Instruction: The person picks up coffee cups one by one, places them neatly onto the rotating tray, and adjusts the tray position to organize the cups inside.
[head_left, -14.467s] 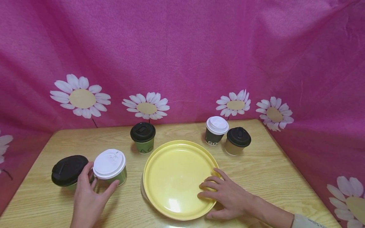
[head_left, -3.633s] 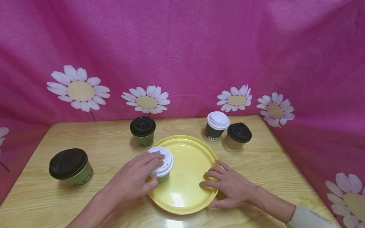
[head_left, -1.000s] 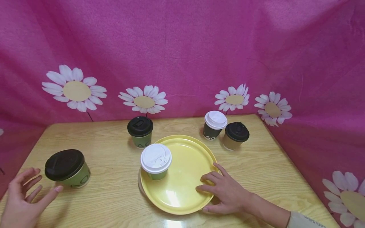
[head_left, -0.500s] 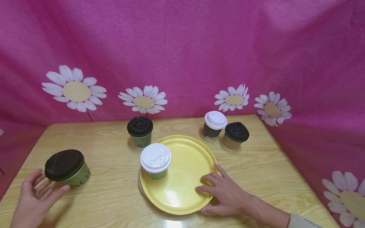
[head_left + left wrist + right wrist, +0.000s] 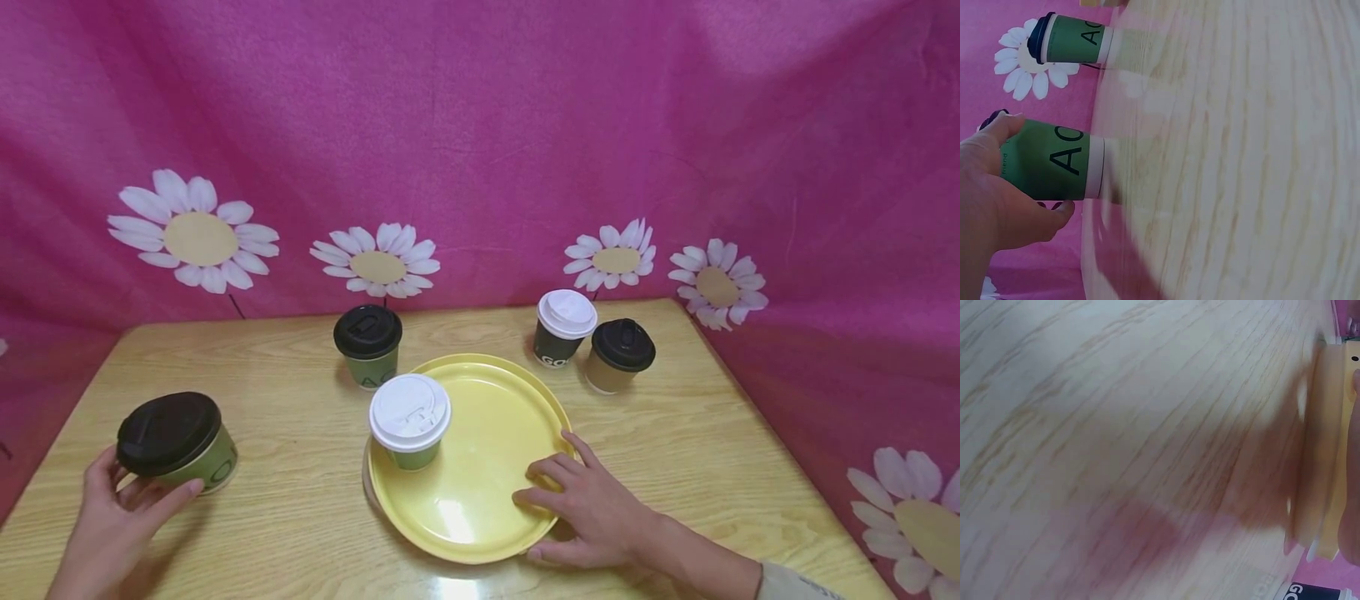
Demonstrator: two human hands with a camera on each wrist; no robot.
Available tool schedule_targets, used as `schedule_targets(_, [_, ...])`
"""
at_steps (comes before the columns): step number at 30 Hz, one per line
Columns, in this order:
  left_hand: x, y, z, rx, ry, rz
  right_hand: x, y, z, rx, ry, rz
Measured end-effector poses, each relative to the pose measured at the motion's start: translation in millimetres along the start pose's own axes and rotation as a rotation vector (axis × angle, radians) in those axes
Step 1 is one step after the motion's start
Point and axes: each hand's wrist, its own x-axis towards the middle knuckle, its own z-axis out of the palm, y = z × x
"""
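My left hand (image 5: 120, 517) is at a green paper coffee cup (image 5: 217, 462) with a black lid, at the left of the table. Its thumb lies along the near side and the other fingers curl round the far left side, partly hidden behind the cup. In the left wrist view thumb and fingers straddle this green cup (image 5: 1054, 162). My right hand (image 5: 592, 508) holds the right rim of a round yellow tray (image 5: 495, 533), fingers bent over the edge and thumb outside. A green cup with a white lid (image 5: 411, 412) stands upright on the tray's left part.
Behind the tray stands another green cup with a black lid (image 5: 369, 346). At the back right are a dark cup with a white lid (image 5: 564, 329) and a brown cup with a black lid (image 5: 621, 354). A pink flowered cloth (image 5: 480, 167) hangs behind the wooden table (image 5: 285, 533).
Earlier, my left hand moved the white-lidded green cup onto the tray and let go. Over the last second it has moved right, closing round the black-lidded cup. My right hand stays at the tray.
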Motion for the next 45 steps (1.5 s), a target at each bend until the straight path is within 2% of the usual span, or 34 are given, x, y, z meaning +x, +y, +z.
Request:
schedule_targets(9, [4.7,-5.2,5.3,0.051,0.038,-0.015,-0.6,-2.0,0.8,0.008,-0.017,0.021])
schedule_targets(11, [5.3,-6.7,6.3,0.034,0.053,-0.017,-0.7,-2.1,1.1,0.006,-0.013,0.020])
schedule_targets(14, [5.9,-8.0,8.3,-0.030,0.087,-0.016,-0.6,-2.2,1.0,0.004,-0.011,0.022])
schedule_targets(19, [6.0,-8.1,10.8,-0.238,0.125,0.014,0.3,-2.1,0.5,0.002,-0.010,0.022])
schedule_targets(28, [8.5,-6.2,14.2,-0.304,0.130,0.041,-0.2,-2.4,0.4,0.013,-0.006,0.028])
schedule_targets(33, [8.4,-5.3,15.1,-0.230,0.146,0.023,-0.2,-3.3,0.8,0.021,-0.010,0.034])
schedule_targets(38, [3.2,1.0,17.6,-0.174,0.158,0.036,0.2,-4.3,0.7,0.021,-0.011,0.035])
schedule_targets(41, [-1.7,7.1,20.2,-0.131,0.151,0.081,0.4,-4.5,0.7,0.012,-0.008,0.032])
schedule_targets(45, [-9.4,18.0,24.1,-0.043,0.112,0.188,0.4,-4.7,0.7,0.003,0.002,0.029])
